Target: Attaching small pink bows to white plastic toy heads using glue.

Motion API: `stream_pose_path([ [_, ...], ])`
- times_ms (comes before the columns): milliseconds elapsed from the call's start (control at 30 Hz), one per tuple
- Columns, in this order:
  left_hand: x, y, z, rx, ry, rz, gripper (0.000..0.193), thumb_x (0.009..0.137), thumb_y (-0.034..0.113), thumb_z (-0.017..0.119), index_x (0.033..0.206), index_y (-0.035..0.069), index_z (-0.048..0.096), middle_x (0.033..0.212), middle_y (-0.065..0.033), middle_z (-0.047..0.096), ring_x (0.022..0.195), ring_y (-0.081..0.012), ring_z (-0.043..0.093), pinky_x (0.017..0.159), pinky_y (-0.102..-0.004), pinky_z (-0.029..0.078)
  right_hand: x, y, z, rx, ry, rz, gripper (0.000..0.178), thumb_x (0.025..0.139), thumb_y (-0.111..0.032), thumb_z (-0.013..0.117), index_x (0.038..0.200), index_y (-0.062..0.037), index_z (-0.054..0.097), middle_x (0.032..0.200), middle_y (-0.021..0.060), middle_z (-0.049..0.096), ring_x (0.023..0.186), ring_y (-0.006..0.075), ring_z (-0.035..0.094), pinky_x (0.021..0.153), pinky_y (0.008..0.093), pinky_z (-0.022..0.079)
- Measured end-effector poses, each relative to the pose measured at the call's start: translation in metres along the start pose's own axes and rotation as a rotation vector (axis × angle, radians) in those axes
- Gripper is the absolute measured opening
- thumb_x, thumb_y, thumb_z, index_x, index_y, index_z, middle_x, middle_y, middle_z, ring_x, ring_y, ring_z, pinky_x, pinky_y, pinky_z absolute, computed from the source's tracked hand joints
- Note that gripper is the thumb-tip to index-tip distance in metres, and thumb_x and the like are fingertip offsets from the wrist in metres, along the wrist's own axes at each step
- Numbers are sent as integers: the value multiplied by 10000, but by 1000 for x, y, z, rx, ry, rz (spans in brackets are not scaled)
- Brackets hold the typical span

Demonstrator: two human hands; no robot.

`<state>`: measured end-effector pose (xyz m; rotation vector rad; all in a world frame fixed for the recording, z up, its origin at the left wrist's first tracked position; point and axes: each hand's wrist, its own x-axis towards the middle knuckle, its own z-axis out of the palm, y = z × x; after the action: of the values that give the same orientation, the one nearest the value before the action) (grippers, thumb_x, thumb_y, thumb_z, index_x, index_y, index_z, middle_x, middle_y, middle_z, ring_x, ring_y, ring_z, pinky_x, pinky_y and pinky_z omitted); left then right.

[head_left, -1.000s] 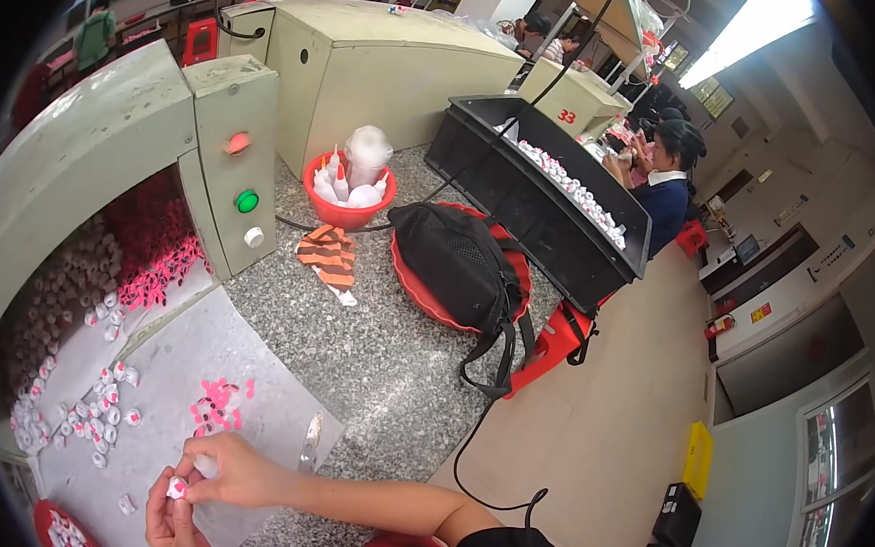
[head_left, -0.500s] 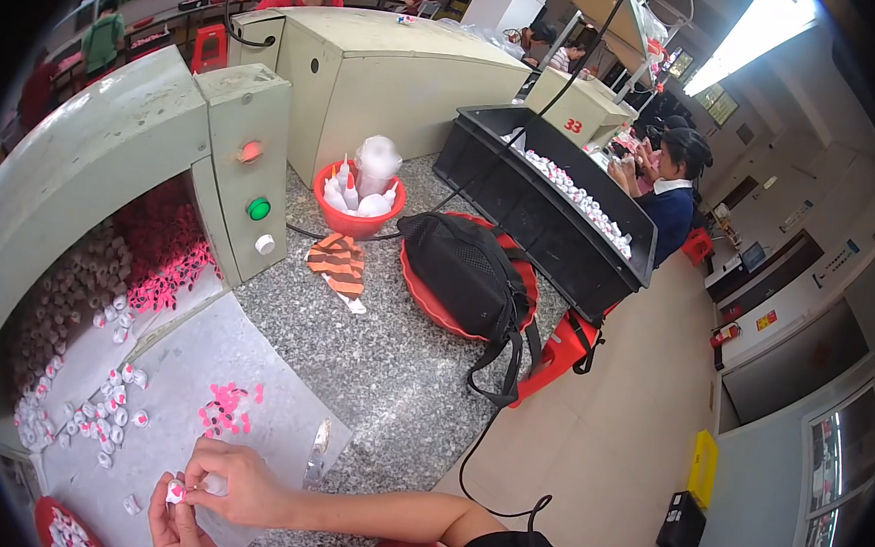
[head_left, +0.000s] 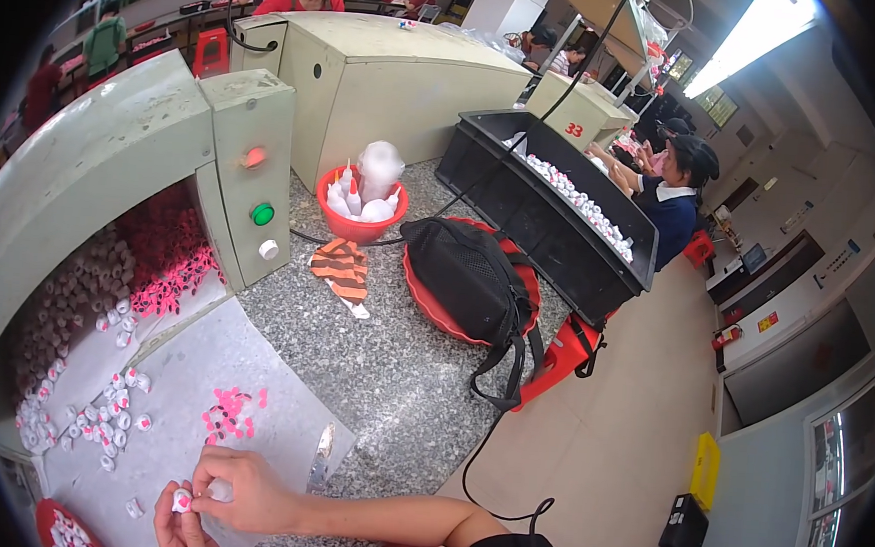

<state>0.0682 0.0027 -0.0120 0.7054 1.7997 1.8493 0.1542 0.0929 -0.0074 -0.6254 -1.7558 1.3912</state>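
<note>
At the lower left my left hand [head_left: 181, 537] pinches a small rounded white piece [head_left: 181, 502] with pink patches between thumb and fingers. My right hand [head_left: 249, 495] is closed, its fingertips touching the piece's right side. Something pale shows among the right fingers; I cannot make out what it is. Both hands are over a white sheet [head_left: 284, 405] on the speckled stone worktop. Just beyond them lies a loose cluster of small flat pink pieces [head_left: 231, 416], some with dark parts. Similar white pieces [head_left: 108, 419] are scattered to the left.
A pale machine housing [head_left: 117, 113] holds heaps of white and pink pieces. Behind stand a red bowl of white bottles [head_left: 355, 228], a striped cloth [head_left: 341, 266], a black bag [head_left: 467, 275] and a black bin [head_left: 552, 205]. A red container [head_left: 66, 532] sits lower left. A co-worker [head_left: 678, 198] works at right.
The whole view has shifted slightly. In my fingers the white piece has turned a little. The co-worker at right has an arm stretched further out over the bench.
</note>
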Motion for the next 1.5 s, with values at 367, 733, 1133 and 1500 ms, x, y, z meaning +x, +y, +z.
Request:
stream_pose_path([
  [367,7,-3,-11,-202,-204,-153,282,844,33,488,1088,-105,470,1036,-182,550,926,-223,549,839,-297,432,5,0,-8,48,-108,109,170,684,-141,654,752,-8,573,675,93,582,645,205,570,610,305,430],
  [733,17,-27,-27,-529,-329,-302,318,825,-11,499,1122,-108,437,1067,-212,527,995,-264,527,881,-331,424,7,2,-11,36,-198,126,199,708,-176,656,746,1,575,697,93,608,656,168,577,610,283,427],
  [1133,14,-21,-26,-499,-291,-331,329,810,-29,504,1121,-113,440,1050,-200,538,965,-250,541,873,-330,429,4,6,-5,53,-148,168,217,692,-207,622,730,-2,563,660,147,575,618,254,574,583,329,426],
  [1500,20,-18,-21,-589,-281,-274,298,825,52,523,1100,-43,460,949,-122,560,829,-148,580,696,-218,499,4,-3,-4,44,-186,-128,220,638,-104,647,830,-46,558,755,73,518,758,237,546,659,307,425],
])
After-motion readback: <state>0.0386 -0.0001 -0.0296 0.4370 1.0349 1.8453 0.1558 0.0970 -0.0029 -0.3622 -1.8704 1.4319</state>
